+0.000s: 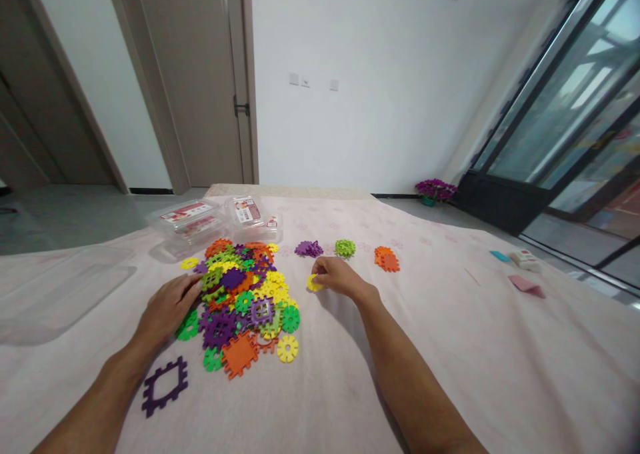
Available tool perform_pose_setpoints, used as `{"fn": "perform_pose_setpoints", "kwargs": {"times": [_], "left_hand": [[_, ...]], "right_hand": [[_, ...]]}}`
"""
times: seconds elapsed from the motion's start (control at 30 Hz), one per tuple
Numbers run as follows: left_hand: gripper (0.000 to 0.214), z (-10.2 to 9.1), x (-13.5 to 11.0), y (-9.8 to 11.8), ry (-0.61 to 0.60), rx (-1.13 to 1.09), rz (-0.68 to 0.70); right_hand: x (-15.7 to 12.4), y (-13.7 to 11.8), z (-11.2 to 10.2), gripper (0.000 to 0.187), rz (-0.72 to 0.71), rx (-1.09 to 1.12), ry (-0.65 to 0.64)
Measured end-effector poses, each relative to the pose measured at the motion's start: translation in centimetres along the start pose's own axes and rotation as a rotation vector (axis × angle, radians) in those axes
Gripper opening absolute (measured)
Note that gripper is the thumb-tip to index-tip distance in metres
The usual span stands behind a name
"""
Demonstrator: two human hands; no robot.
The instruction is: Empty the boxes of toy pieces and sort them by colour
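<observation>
Between the thumb and fingers of my right hand (pixel 336 275) is a yellow gear-shaped plastic piece (pixel 313 283), held just right of a big mixed pile. My left hand (pixel 173 302) rests against the left side of that pile of interlocking toy pieces (pixel 235 279), its fingertips partly hidden among them. Purple, orange, green and yellow pieces lie heaped together. A purple square frame piece (pixel 165 386) lies apart, near my left forearm. Beyond my right hand sit small groups: purple pieces (pixel 309 248), light green pieces (pixel 345 247) and orange pieces (pixel 387 259).
Clear plastic boxes (pixel 187 219) with labels stand behind the pile. A large transparent lid or tray (pixel 75 294) lies at the left. On the right of the pink tablecloth (pixel 440 347) are a pink cloth (pixel 526 286), a small white box (pixel 525 260) and a blue item (pixel 499 256).
</observation>
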State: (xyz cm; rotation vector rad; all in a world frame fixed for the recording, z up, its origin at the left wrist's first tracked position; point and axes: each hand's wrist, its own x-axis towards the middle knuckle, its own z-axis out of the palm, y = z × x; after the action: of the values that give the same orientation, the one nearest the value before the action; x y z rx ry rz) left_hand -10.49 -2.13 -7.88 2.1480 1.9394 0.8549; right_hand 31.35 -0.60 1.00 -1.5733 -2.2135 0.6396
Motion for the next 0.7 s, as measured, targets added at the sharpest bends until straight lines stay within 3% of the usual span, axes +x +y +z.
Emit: {"fn": "perform_pose_setpoints", "kwargs": {"times": [0.17, 0.3, 0.37, 0.5, 0.7], "left_hand": [[0.056, -0.1, -0.1, 0.3, -0.002, -0.010, -0.008], [0.056, -0.2, 0.0, 0.4, -0.002, -0.011, -0.009], [0.056, -0.2, 0.0, 0.4, -0.001, -0.011, -0.008], [0.055, -0.2, -0.1, 0.3, 0.004, -0.012, 0.003], [0.056, -0.1, 0.0, 0.1, 0.009, -0.011, 0.016]], "right_hand": [[-1.2, 1.8, -3.0, 0.011, 0.208, -0.129, 0.070], [-1.3, 2.1, -3.4, 0.012, 0.262, -0.217, 0.151], [-0.8, 1.2, -2.5, 0.011, 0.148, -0.146, 0.156], [-0.1, -2.1, 0.8, 0.014, -0.180, 0.099, 0.011], [-1.0, -6.5, 4.5, 0.059, -0.466, 0.013, -0.107]]}}
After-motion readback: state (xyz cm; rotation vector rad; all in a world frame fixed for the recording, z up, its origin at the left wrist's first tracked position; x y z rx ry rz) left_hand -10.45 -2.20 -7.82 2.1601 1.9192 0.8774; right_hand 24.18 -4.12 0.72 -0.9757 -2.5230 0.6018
